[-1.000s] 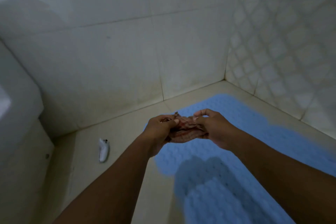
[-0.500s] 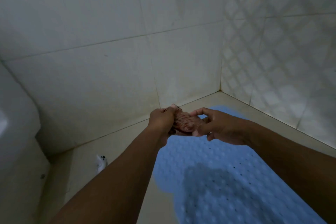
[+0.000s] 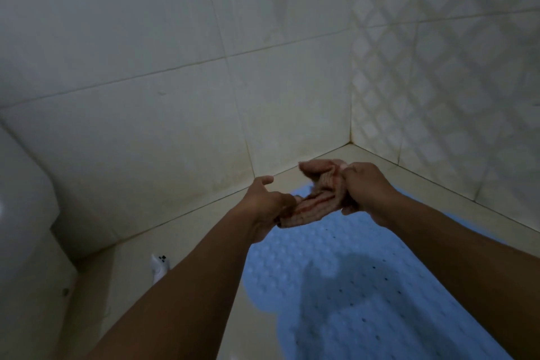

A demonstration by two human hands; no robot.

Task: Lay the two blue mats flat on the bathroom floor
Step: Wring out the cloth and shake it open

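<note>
Head camera looks down at my two hands, held out over the bathroom floor [image 3: 122, 286]. My right hand [image 3: 365, 190] is closed tight around the bunched-up top part of a pinkish cloth [image 3: 315, 204] with red marks on it. My left hand [image 3: 263, 202] holds the low end of the same cloth. Its fingers curl under the cloth and its thumb sticks up. The cloth hangs stretched between both hands, higher on the right side and lower on the left side.

Under my hands, one blue mat [image 3: 365, 286] lies flat on the floor. It has lots of small bumps and tiny holes. Its far end reaches near the corner where two walls meet. A dark shadow [image 3: 336, 280] falls across the middle of the mat. A strip of bare floor shows between the mat and each wall.

On the floor to the left of my left arm lies a small white thing [image 3: 159, 267], near the plain tiled wall [image 3: 146, 67]. I cannot tell what it is. The wall on the right [image 3: 438, 67] has a diamond pattern.
</note>
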